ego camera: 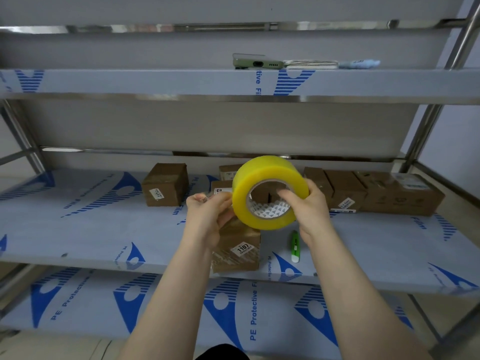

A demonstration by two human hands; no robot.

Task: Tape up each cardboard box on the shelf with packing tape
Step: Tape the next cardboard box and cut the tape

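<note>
My right hand [309, 206] holds a big yellow roll of packing tape [265, 183] in the air, fingers hooked through its core. At the roll's left side my left hand [207, 211] pinches the clear tape end. Right below them a small cardboard box [239, 250] with a "1107" label stands near the front edge of the middle shelf [91, 229], partly hidden by my left hand. Another box [166, 184] stands further back on the left. A row of several boxes [376, 193] lines the back right, and two more boxes are half hidden behind the roll.
A green utility knife [294, 245] lies on the shelf just right of the near box. On the upper shelf [155, 81] sit a green phone [257, 63] and some flat items. Steel uprights [426, 128] frame the right side. A lower shelf [181, 307] runs beneath my arms.
</note>
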